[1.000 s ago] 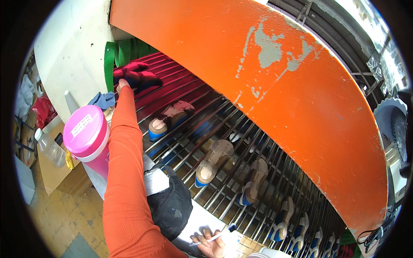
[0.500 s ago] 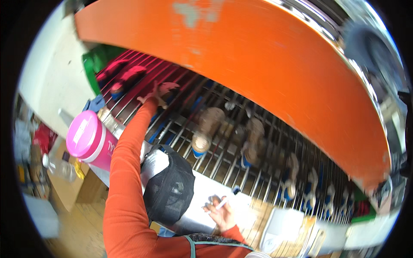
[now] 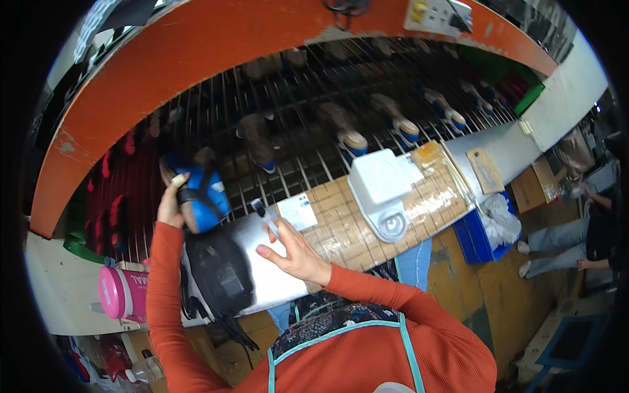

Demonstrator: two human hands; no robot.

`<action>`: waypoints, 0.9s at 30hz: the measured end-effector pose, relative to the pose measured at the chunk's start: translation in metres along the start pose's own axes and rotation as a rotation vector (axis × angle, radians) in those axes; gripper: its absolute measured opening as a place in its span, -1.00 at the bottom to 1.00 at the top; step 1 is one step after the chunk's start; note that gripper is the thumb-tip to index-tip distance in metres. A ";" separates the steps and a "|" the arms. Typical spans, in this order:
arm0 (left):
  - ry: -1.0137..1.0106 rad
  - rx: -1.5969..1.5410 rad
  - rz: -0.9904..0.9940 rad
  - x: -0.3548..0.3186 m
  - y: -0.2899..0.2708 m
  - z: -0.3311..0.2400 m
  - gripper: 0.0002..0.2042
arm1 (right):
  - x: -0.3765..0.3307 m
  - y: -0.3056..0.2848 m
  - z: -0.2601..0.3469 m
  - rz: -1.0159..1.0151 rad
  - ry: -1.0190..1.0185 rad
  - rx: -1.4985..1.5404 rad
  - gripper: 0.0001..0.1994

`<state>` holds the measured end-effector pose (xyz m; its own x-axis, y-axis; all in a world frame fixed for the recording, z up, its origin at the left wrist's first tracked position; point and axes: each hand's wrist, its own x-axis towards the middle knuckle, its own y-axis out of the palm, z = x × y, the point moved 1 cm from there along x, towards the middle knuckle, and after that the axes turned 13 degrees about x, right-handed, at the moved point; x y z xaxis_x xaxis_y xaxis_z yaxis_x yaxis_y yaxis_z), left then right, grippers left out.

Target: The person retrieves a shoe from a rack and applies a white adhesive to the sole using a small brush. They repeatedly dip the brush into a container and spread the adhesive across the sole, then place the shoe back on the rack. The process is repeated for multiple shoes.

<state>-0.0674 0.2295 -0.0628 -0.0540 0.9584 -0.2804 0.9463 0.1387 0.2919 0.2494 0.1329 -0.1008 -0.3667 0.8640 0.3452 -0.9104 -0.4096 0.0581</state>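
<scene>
My left hand (image 3: 170, 204) grips a blue shoe (image 3: 200, 190) with black trim and lifts it at the front edge of the wire rack (image 3: 295, 118). My right hand (image 3: 292, 253) holds a thin brush (image 3: 263, 215) between its fingers, over the metal work ledge (image 3: 262, 262). Brown and blue shoes (image 3: 255, 139) stand on the rack bars behind. A black mesh cap (image 3: 219, 275) lies on the ledge below the blue shoe.
An orange curved hood (image 3: 196, 59) arches over the rack. A white container (image 3: 380, 190) sits on brown taped sheets (image 3: 419, 196). A pink jug (image 3: 121, 291) stands at the left, a blue crate (image 3: 485, 229) at the right. Another person (image 3: 583, 236) stands far right.
The view has swung right. My left hand, earlier reaching far onto the rack, now holds the blue shoe near the ledge. My right hand has risen with the brush.
</scene>
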 end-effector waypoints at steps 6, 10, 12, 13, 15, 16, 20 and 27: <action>-0.090 -0.260 0.057 -0.041 0.179 0.054 -0.62 | -0.016 -0.040 0.035 -0.227 -0.400 -0.319 0.08; 0.075 -0.189 0.058 -0.074 0.253 0.059 -0.53 | -0.024 -0.083 0.070 -0.380 -0.420 -0.509 0.16; 0.357 -0.143 0.078 -0.089 0.277 0.066 -0.46 | -0.031 -0.107 0.096 -0.432 -0.414 -0.405 -0.18; 0.526 -0.187 0.024 -0.096 0.288 0.074 -0.42 | -0.034 -0.119 0.109 -0.462 -0.416 -0.278 -0.35; 0.954 -0.102 0.069 -0.100 0.301 0.081 -0.28 | -0.040 -0.144 0.130 -0.489 -0.337 0.124 -0.37; 0.969 -0.133 -0.011 -0.098 0.309 0.089 -0.24 | -0.050 -0.156 0.140 -0.483 -0.202 0.417 -0.38; 0.651 -0.182 0.404 -0.090 0.317 0.116 -0.05 | -0.079 -0.193 0.147 -0.420 -0.044 0.456 -0.29; 0.245 -0.368 0.253 -0.132 0.286 0.190 0.13 | -0.129 -0.234 0.103 -0.373 0.314 -0.267 -0.61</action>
<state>0.2706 0.0954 -0.1166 0.0473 0.9976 0.0502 0.7670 -0.0685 0.6380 0.5296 0.0874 -0.0627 -0.0129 0.9988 0.0483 -0.9914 -0.0065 -0.1304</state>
